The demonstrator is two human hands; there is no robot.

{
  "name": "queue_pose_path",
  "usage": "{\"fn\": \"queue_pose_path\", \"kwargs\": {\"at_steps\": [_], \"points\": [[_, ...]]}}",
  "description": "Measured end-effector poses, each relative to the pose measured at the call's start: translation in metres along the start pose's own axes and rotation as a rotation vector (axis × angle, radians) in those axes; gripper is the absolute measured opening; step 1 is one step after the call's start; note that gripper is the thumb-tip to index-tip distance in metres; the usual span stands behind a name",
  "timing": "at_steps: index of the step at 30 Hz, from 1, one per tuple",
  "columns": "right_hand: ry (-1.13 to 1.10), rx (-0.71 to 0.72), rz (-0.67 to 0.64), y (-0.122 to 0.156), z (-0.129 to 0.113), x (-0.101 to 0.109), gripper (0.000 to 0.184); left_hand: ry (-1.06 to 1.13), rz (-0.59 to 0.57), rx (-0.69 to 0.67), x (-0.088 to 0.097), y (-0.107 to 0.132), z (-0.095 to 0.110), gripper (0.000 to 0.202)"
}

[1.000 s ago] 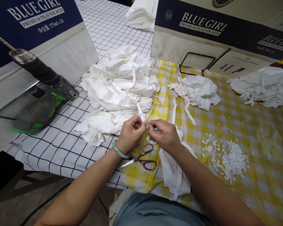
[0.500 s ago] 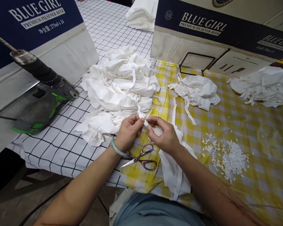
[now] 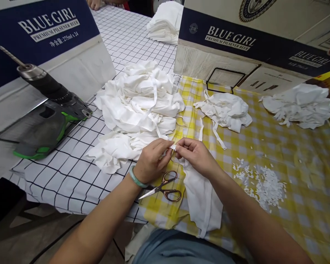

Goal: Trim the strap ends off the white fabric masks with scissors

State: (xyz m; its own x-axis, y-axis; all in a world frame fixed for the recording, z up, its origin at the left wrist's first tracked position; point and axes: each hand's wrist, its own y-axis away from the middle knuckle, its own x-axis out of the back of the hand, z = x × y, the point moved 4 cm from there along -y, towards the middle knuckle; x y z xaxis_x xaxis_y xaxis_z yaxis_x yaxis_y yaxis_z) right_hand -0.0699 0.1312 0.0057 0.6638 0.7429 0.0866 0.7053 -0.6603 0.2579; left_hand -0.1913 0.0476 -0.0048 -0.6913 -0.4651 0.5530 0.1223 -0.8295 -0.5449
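My left hand (image 3: 154, 158), with a pale green bangle (image 3: 136, 177) at the wrist, pinches one side of a small white strap (image 3: 173, 147). The fingertips of my right hand (image 3: 197, 155) close on the other side, almost touching the left. Fingers cover most of the strap, and its fine details are too small to make out. A white cloth garment (image 3: 202, 198) hangs down below my right hand across the yellow checked cloth. Scissors (image 3: 165, 187) with bronze-coloured handles lie partly spread just below my hands.
White garments are heaped (image 3: 140, 99) beyond my hands, with smaller piles (image 3: 224, 110) to the right. Small white snippets (image 3: 266, 185) lie at right. A power drill (image 3: 55, 106) stands left. Beer cartons (image 3: 225, 47) rise behind. Another person's hand (image 3: 94, 4) rests at the far edge.
The bunched strap between my fingertips now shows as a short flat piece, and my left hand has turned more palm-down. Another person's hand shows more at the top. The view has shifted slightly.
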Motion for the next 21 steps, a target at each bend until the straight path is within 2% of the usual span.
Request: {"fn": "queue_pose_path", "kwargs": {"at_steps": [4,9,12,15,17,18,21], "points": [[-0.075,-0.066,-0.036,0.000,0.003,-0.002,0.026,-0.007,-0.015,0.028,-0.001,0.001,0.001,0.017],[0.002,-0.074,0.007,-0.001,0.004,0.000,0.027,0.022,-0.028,0.103,-0.001,0.000,-0.001,0.015],[0.152,0.043,0.121,-0.002,0.002,-0.002,0.020,0.038,-0.036,0.158,-0.001,-0.001,-0.003,0.015],[0.433,0.287,0.295,0.001,-0.006,-0.006,0.015,0.039,-0.035,0.200,-0.002,0.000,-0.005,0.015],[0.498,0.365,0.328,0.001,-0.007,-0.010,0.016,0.050,-0.032,0.225,-0.002,0.000,-0.007,0.015],[0.445,0.329,0.299,0.000,-0.004,-0.010,0.015,0.060,-0.031,0.238,-0.001,0.000,-0.007,0.014],[0.079,0.047,0.162,-0.009,0.010,-0.010,0.016,0.103,-0.024,0.276,0.000,0.000,-0.007,0.014]]}}
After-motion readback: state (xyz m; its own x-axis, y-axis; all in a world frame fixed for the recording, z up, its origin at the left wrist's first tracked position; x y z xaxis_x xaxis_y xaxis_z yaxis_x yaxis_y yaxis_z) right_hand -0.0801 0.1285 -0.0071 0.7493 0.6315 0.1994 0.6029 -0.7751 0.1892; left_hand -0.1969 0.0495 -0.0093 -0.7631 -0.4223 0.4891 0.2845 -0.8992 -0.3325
